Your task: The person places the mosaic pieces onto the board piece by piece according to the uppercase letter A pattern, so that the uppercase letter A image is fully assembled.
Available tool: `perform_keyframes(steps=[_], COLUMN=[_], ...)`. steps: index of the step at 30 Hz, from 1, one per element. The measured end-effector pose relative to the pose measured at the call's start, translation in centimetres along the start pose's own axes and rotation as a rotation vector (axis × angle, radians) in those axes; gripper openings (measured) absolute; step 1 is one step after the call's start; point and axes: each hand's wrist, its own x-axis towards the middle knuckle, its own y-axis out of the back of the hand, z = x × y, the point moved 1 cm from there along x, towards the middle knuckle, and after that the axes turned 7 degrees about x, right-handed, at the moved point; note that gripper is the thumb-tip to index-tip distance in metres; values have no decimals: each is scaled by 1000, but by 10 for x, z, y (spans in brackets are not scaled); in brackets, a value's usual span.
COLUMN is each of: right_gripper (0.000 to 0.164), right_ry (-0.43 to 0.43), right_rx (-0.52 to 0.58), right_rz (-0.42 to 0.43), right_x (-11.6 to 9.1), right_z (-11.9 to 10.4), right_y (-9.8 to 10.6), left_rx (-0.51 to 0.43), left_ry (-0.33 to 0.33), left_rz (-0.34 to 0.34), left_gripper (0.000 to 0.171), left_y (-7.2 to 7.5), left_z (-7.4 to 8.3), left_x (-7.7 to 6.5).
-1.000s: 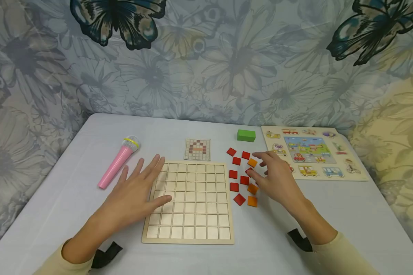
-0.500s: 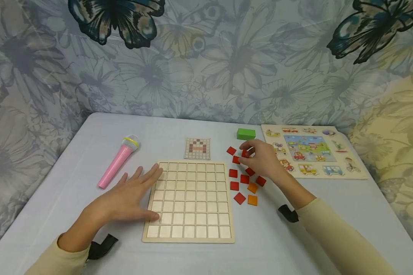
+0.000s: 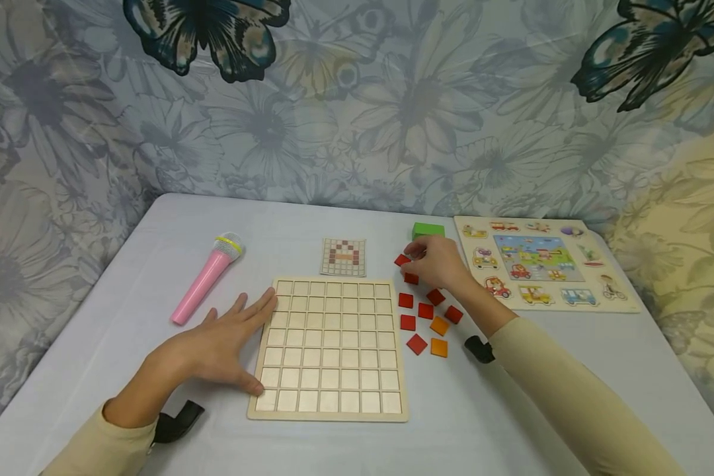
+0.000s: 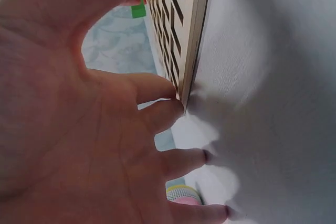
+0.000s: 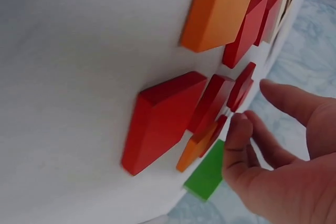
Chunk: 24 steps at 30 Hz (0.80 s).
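Note:
My left hand (image 3: 217, 350) rests with spread fingers along the left side of a wooden grid board (image 3: 333, 417). Its thumb touches the lower left corner and its index fingertip the upper left edge. In the left wrist view, fingertips (image 4: 206, 157) reach the white cloth beside the board. My right hand (image 3: 437, 263) hovers over the far end of a group of square tiles, its fingers close to a red tile (image 3: 401, 260). Another red tile (image 3: 411, 279) lies just below them. A gap shows between the thumb (image 5: 294, 100) and forefinger in the right wrist view, with nothing held.
Several red tiles and two visible orange tiles (image 3: 439, 348) lie right of the board. Behind them are a green block (image 3: 428, 229) and a vehicle puzzle board (image 3: 595, 301). A small pattern card (image 3: 343, 270) lies beyond the grid, a pink toy microphone (image 3: 202, 284) at left.
My right hand has moved left and away from me, from the right-hand tiles to the far red ones. The left hand has slid back, its thumb leaving the grid for the corner.

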Motion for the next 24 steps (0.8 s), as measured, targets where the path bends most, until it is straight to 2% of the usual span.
perform_keyframes(steps=[4, 9, 24], right_gripper=[31, 27, 21], right_ry=[-27, -8, -18], right_rx=[-16, -45, -21], right_rz=[-7, 6, -17], right_x=[3, 7, 14], right_z=[-4, -5, -8], right_y=[-3, -6, -9], left_rx=[4, 9, 23], left_ry=[6, 5, 4], left_rz=[-11, -22, -10], left_gripper=[143, 144, 146], left_y=[0, 0, -3], left_z=[-2, -2, 0], left_x=[-1, -1, 1])
